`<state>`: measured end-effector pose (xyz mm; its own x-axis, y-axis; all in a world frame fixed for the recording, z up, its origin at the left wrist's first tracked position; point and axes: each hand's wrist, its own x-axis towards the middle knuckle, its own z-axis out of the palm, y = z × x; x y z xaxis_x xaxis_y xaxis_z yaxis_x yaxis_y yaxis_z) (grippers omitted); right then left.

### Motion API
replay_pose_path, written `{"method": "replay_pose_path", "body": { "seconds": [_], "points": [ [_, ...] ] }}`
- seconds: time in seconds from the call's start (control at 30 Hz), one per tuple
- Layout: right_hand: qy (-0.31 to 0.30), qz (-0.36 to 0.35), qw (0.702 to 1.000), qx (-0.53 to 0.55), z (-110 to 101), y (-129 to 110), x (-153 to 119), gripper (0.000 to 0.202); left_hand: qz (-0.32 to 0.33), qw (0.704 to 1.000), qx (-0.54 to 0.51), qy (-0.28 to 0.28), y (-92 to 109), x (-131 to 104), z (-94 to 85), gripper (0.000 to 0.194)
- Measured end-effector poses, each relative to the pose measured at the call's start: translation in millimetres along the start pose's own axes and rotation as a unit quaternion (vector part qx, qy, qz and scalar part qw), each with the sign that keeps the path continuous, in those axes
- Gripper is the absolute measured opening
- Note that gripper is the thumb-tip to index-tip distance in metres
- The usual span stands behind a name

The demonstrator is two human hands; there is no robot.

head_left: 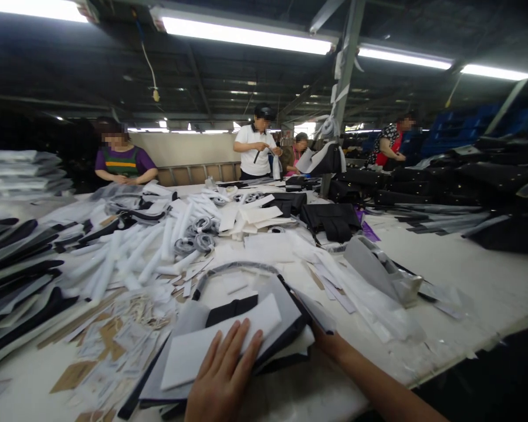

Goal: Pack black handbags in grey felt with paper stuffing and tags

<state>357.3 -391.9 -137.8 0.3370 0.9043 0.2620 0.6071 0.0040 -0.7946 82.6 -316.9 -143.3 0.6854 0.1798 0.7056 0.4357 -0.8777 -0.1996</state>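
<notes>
A white rectangular sheet (192,354) lies on an open grey and black bag (278,295) at the near edge of a cluttered white surface (479,261). The sheet's long axis slants from near left to far right. The left hand (224,372) is on top, open, its straight fingers slightly parted and pointing away from the wearer across the sheet. It is the nearer hand; the right hand (328,344) is at the bag's right side, fingers hidden, so its grip cannot be told. The curved handle (240,266) arches beyond the sheet.
</notes>
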Motion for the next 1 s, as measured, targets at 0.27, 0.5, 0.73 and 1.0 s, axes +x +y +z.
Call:
{"method": "replay_pose_path", "body": {
  "seconds": [0.27, 0.5, 0.73, 1.0],
  "points": [
    [0.111, 0.022, 0.994, -0.008, -46, -30, 25, 0.034, 0.033, 0.996, -0.021, 0.078, 21, -6, 18.5, 0.039],
    [-0.183, 0.053, 0.929, -0.316, 13, -65, 87, 0.029, 0.051, 0.992, 0.001, 0.112, 27, -8, 16.3, 0.034],
    [-0.176, 0.148, 0.905, -0.357, 45, -49, 120, 0.037, 0.04, 0.991, 0.001, 0.126, 30, -16, 8.1, 0.03],
    [-0.14, 0.112, 0.974, -0.135, 43, -38, 117, 0.019, 0.034, 0.991, -0.004, 0.133, 31, -12, 8.5, 0.028]
  ]
}}
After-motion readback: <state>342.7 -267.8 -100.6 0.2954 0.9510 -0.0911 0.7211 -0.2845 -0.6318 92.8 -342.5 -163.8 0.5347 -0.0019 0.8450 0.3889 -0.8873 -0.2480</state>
